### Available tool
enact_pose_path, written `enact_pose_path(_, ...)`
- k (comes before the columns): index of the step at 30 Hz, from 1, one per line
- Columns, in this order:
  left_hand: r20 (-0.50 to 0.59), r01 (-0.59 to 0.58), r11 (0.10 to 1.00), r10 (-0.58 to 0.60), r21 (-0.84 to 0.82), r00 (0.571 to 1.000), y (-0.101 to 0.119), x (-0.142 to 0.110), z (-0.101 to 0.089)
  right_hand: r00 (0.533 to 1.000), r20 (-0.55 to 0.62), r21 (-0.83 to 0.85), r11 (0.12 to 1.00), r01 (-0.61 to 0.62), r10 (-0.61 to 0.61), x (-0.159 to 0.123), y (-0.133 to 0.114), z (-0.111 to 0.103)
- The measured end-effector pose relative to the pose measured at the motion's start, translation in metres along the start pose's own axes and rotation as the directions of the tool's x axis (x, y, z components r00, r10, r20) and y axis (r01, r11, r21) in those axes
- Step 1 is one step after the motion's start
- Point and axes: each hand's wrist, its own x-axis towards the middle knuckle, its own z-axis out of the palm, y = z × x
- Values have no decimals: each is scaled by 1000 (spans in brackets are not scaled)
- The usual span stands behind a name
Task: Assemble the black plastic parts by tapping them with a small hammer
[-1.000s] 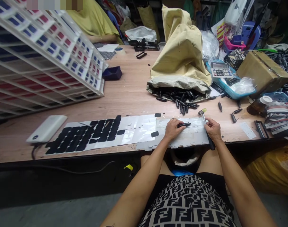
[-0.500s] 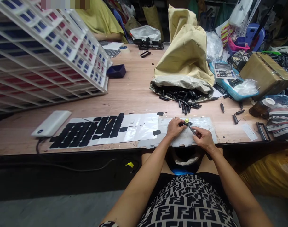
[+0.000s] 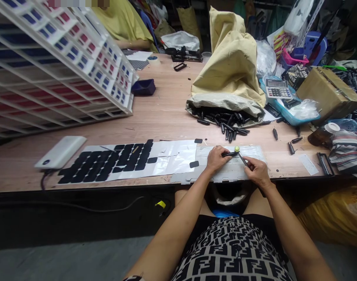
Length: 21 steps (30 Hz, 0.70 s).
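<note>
My left hand rests on a flat grey-white board at the table's front edge. Its fingers pinch a slim black part, which points right. Wrapped in the fingers of my right hand is a small hammer with a dark handle and a round yellow-green head. That head is close to the right end of the black part; whether they touch I cannot tell. A heap of similar black parts spills from a beige sack behind my hands.
Left of the board lies a white sheet with rows of black stickers. Farther left are a white box-shaped device and a large white crate. A calculator, a carton and a jar stand right. Someone in yellow sits opposite.
The hammer and my right hand have shifted slightly right, and more of the black part shows. My left hand stays in place, still holding it.
</note>
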Motion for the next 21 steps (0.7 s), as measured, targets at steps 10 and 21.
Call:
enact_pose_path(10, 0, -30, 1000, 30, 7, 1000, -6, 0, 2, 938, -183, 111, 954, -279, 296, 44, 54, -18)
enact_pose_path(21, 35, -83, 996, 82, 31, 996, -7, -3, -1, 926, -166, 314, 909, -276, 339, 42, 65, -14)
